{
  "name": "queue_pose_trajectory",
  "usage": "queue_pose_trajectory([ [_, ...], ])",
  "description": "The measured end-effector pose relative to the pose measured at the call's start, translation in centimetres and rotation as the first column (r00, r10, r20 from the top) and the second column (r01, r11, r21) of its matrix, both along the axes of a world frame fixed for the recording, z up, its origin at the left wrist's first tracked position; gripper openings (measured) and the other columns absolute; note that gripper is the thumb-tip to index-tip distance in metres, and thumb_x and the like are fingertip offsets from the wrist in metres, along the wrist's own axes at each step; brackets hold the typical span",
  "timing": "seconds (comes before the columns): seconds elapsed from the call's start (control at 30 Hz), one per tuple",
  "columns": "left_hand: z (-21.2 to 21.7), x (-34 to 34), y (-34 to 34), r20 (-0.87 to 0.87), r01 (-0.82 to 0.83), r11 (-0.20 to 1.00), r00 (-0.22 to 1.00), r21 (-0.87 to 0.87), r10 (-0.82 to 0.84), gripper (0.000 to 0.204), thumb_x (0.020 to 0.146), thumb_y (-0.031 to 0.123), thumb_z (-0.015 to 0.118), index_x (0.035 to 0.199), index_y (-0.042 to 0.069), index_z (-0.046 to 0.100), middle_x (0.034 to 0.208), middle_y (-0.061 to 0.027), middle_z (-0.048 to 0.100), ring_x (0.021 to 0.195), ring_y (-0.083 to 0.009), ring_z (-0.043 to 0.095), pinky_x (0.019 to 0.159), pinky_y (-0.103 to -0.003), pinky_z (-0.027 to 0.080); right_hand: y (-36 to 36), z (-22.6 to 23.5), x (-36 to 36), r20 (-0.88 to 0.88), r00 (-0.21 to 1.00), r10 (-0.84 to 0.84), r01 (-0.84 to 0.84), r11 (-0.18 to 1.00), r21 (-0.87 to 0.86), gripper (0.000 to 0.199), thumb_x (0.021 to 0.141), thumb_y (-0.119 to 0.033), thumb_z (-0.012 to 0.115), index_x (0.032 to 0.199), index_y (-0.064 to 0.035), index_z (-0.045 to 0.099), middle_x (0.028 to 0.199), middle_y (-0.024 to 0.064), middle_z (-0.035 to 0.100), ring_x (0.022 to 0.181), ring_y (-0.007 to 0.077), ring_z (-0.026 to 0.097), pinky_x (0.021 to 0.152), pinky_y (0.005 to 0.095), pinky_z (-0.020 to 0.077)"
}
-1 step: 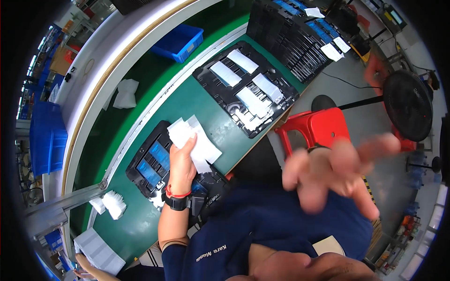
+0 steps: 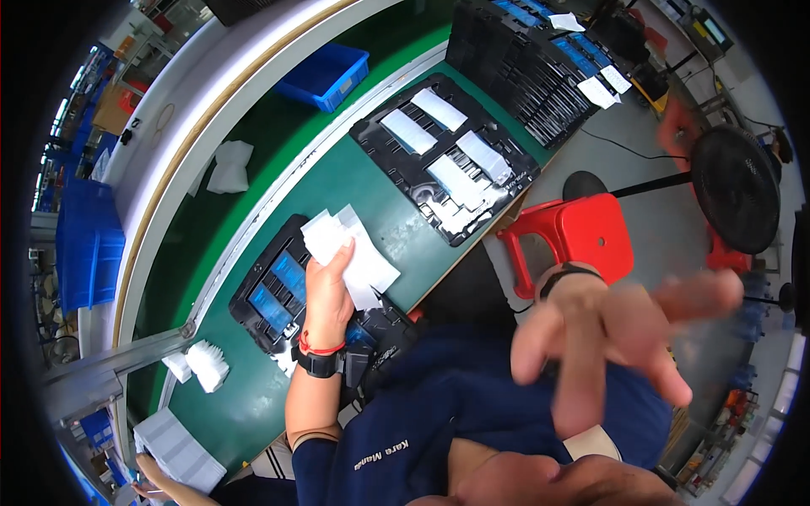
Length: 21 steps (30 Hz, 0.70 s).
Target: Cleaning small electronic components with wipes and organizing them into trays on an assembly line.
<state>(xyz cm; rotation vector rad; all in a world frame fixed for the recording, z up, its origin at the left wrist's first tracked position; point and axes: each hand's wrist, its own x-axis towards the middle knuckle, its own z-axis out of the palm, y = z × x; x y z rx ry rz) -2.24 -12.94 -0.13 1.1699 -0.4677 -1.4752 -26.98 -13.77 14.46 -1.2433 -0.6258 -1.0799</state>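
My left hand is closed on several thin white sheets, with the thumb lying on top. It is held over a black tray with blue rectangular pieces in it; my hand, arm and the sheets hide part of that tray. Raised at the right, my right hand has its fingers spread and nothing visible in it; motion blurs the fingertips. Farther off on the green table, a second black tray bears several pieces topped with white strips.
A tall stack of black trays stands at the far right of the table. Behind are a blue bin and crumpled white material. White bundles lie at left, near another person's arm. A red stool and black fan stand right.
My right hand has shifted a little downward, and its fingers have moved and spread. My left hand stays in place with the white sheets.
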Motion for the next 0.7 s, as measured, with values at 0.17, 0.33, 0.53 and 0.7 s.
queue_pose_trajectory([
  [0.17,2.5,0.8,1.7,0.007,-0.041,0.993,0.999,-0.113,0.042,0.028,0.083,0.009,0.063,0.109,0.001,0.056,0.1,-0.0069,0.062,0.092,-0.0176,0.06,0.082,-0.031,0.047,2.1,0.6,0.7,0.035,0.93,0.367,-0.358,0.922,-0.149,0.067,0.091,-0.031,0.052,0.141,-0.0465,0.009,0.144,0.0173,0.027,0.119,0.0365,0.046,0.101,0.053,0.0171],
  [0.33,3.6,2.4,5.2,-0.014,-0.094,0.99,0.996,-0.106,0.093,0.026,0.084,0.009,0.061,0.107,0.0,0.055,0.094,-0.0096,0.063,0.083,-0.02,0.063,0.074,-0.033,0.052,6.4,3.0,0.6,-0.043,0.946,0.321,-0.319,0.947,0.045,0.066,0.092,-0.031,0.049,0.138,-0.0533,0.006,0.132,0.0149,0.047,0.113,0.0319,0.053,0.101,0.0515,0.0186],
  [0.53,4.3,2.7,9.6,-0.06,-0.175,0.973,0.984,-0.15,0.167,0.025,0.085,0.011,0.059,0.107,0.0,0.053,0.089,-0.0112,0.063,0.078,-0.0213,0.064,0.069,-0.033,0.053,10.9,3.4,3.6,0.194,0.957,-0.214,0.242,0.961,-0.133,0.061,0.092,-0.03,0.049,0.139,-0.0489,0.015,0.148,-0.0019,0.024,0.105,0.0268,0.059,0.105,0.0513,0.0195],
  [0.7,2.9,3.3,12.3,-0.098,-0.216,0.959,0.975,-0.185,0.201,0.025,0.085,0.011,0.059,0.107,0.001,0.052,0.086,-0.0115,0.062,0.075,-0.022,0.064,0.066,-0.034,0.054,11.6,3.4,4.5,0.295,0.926,-0.235,0.336,0.87,-0.362,0.06,0.092,-0.027,0.049,0.142,-0.0409,0.018,0.149,-0.0029,0.02,0.101,0.0262,0.061,0.105,0.0523,0.0207],
])
